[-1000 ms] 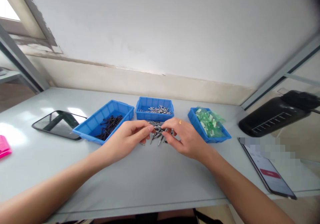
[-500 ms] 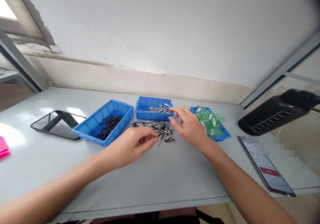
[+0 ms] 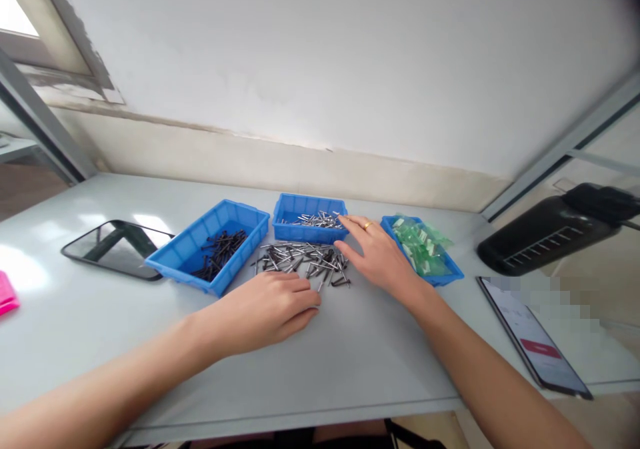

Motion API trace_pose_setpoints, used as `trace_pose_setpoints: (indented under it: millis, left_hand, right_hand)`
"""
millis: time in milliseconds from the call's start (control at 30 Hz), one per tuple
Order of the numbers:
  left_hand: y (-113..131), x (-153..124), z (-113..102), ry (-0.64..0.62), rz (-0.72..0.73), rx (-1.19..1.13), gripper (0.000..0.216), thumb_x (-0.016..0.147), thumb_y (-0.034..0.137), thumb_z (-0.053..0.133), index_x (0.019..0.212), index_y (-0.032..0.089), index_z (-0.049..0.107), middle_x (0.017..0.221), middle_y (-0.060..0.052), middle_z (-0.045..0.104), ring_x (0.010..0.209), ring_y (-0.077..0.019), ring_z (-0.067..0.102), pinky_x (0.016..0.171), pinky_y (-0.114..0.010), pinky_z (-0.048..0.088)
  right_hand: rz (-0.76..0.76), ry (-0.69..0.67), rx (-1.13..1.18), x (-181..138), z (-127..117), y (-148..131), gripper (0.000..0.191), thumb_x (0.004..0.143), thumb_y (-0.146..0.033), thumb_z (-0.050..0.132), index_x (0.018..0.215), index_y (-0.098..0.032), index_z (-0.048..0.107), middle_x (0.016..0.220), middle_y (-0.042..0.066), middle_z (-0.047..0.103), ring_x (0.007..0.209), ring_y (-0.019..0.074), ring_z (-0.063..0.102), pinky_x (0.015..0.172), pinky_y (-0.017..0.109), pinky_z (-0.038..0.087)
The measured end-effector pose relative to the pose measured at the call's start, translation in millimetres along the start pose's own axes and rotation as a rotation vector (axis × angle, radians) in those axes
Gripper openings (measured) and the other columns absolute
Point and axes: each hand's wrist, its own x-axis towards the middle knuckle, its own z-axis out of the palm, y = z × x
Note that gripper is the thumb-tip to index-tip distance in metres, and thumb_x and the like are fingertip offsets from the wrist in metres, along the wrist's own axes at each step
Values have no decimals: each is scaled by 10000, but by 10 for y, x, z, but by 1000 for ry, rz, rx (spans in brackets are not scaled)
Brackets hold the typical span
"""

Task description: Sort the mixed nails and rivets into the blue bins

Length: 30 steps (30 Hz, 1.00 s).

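A heap of nail-like metal pins (image 3: 326, 262), some silver and some black, lies loose in the middle of the grey surface (image 3: 350, 362). The left hand (image 3: 270, 307) is at the near side of the heap, palm down, with its fingers bent; you can't tell if they have a pin under them. The right hand (image 3: 380, 252) wears a gold ring (image 3: 369, 225). Its thumb and pointing finger are spread apart, with the fingertips by the right corner of the middle blue bin (image 3: 310, 233).

That bin sits just behind the heap and has silver pins (image 3: 319, 220) in it. The left blue bin (image 3: 175, 262) has black pins (image 3: 220, 252). The right blue bin (image 3: 440, 279) is full of green packets (image 3: 420, 242). Far to the right are a big black bottle (image 3: 540, 239) and a phone (image 3: 535, 339).
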Motion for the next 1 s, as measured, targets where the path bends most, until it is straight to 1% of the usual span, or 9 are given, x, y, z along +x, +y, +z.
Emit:
trace_pose_setpoints:
  millis: [133, 233, 300, 433, 533, 633, 833, 900, 1000]
  left_hand:
    - [-29, -3, 29, 58, -5, 47, 259, 979, 249, 401, 945, 184, 649, 765, -20, 619, 741, -175, 601, 687, -299, 428]
    - [-67, 0, 63, 113, -33, 70, 244, 969, 250, 423, 925, 187, 654, 748, -17, 617, 719, -169, 597, 685, -292, 431]
    - [-87, 2, 81, 139, -52, 78, 225, 957, 241, 443, 902, 190, 656, 746, -13, 618, 711, -167, 597, 689, -290, 436]
    - [-112, -1, 104, 137, -90, 95, 198, 938, 228, 471, 891, 192, 660, 770, -19, 633, 726, -178, 609, 710, -296, 448]
    - [-126, -4, 116, 117, -111, 98, 198, 936, 232, 476, 874, 189, 659, 764, -22, 634, 728, -185, 615, 714, -300, 452]
    - [-128, -4, 114, 107, -115, 99, 205, 939, 233, 469, 864, 191, 655, 761, -22, 630, 728, -186, 614, 709, -301, 449]
    - [-106, 9, 88, 93, -122, 101, 203, 942, 228, 459, 866, 195, 644, 772, -20, 633, 741, -187, 613, 718, -303, 443]
    - [-106, 10, 84, 90, -125, 99, 199, 940, 228, 463, 857, 195, 640, 773, -20, 634, 737, -188, 614, 718, -307, 445]
    - [-114, 8, 77, 106, -150, 92, 172, 933, 233, 479, 889, 191, 640, 799, -27, 642, 753, -195, 616, 714, -312, 447]
  right_hand:
    - [-12, 58, 31, 0, -22, -36, 457, 947, -368, 471, 1364, -182, 483, 1364, 118, 522, 1245, 277, 499, 1034, 442, 442]
    - [-58, 170, 111, -9, -67, -93, 323, 944, -298, 477, 1234, -191, 569, 1217, 96, 606, 1160, 235, 555, 996, 397, 461]
    - [-133, 182, 166, -25, -97, -139, 236, 947, -250, 461, 1119, -191, 612, 1087, 76, 652, 1050, 202, 602, 929, 355, 486]
    - [-306, -37, 173, -64, -112, -215, 197, 947, -223, 455, 1008, -176, 637, 934, 64, 678, 883, 183, 634, 780, 313, 497]
    - [-333, -243, 146, -82, -85, -239, 182, 921, -210, 504, 1040, -189, 640, 932, 57, 678, 885, 191, 633, 747, 308, 486]
    - [-343, -340, 140, -86, -51, -238, 192, 898, -182, 534, 1050, -212, 648, 959, 50, 667, 910, 187, 617, 757, 303, 478]
    - [-381, -395, 62, -91, 7, -238, 165, 910, -166, 522, 927, -212, 680, 909, 42, 642, 857, 186, 598, 717, 304, 475]
    - [-410, -351, 55, -93, 16, -244, 163, 916, -161, 515, 893, -199, 672, 886, 46, 640, 843, 182, 590, 728, 307, 477]
    - [-451, -196, 87, -90, 0, -256, 172, 932, -164, 479, 906, -173, 649, 866, 61, 640, 848, 182, 585, 764, 315, 484]
